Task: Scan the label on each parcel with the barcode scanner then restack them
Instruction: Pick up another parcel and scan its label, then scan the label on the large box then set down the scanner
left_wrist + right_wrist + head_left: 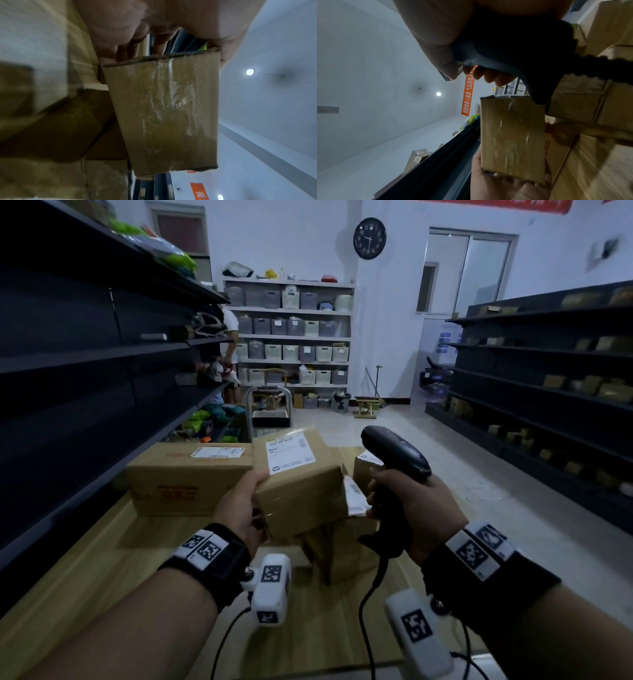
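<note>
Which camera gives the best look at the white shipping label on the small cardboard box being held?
The head view: the white shipping label faces up on the small cardboard box held by the left hand. Both wrist views show only the box's taped brown side, no label.

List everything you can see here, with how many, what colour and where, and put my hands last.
Small parcel: one, brown with white label, held up over the table.
Large box: one, brown, on the table at left.
Other parcels: at least two, brown, behind the held one.
Barcode scanner: one, black, corded, right of the small parcel.
Table: one, light wood.
Shelving: dark, both sides.
Wall clock: one, black.
Left hand: holds the small parcel.
Right hand: grips the barcode scanner.
</note>
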`<control>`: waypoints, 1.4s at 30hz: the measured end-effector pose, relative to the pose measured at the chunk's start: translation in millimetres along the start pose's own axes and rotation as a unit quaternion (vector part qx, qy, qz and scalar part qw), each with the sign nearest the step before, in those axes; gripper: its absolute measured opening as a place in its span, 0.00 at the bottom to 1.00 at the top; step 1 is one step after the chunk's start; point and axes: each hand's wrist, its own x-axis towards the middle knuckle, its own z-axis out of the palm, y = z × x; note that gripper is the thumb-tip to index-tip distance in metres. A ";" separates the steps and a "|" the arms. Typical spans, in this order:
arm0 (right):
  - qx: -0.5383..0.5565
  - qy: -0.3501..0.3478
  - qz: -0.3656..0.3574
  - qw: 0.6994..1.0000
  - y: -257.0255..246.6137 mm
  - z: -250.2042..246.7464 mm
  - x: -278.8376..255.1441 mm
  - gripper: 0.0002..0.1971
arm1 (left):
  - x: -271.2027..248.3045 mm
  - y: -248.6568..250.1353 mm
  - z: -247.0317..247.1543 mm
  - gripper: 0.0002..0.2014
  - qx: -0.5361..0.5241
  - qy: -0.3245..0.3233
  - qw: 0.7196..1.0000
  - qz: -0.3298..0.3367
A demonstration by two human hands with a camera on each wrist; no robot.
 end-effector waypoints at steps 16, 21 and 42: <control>-0.050 -0.009 0.091 0.995 34.6 37.0 -2.2 0.16 | 24.1 -69.6 -67.9 0.46 0.182 0.091 0.979 -0.005; -0.055 -0.026 0.104 0.993 27.8 38.1 0.9 0.12 | 35.3 -65.0 -79.8 0.32 0.229 0.081 0.970 0.008; -0.215 -0.118 0.193 0.950 -15.3 167.6 112.0 0.11 | 157.8 107.8 -123.7 0.44 0.745 0.129 0.614 0.229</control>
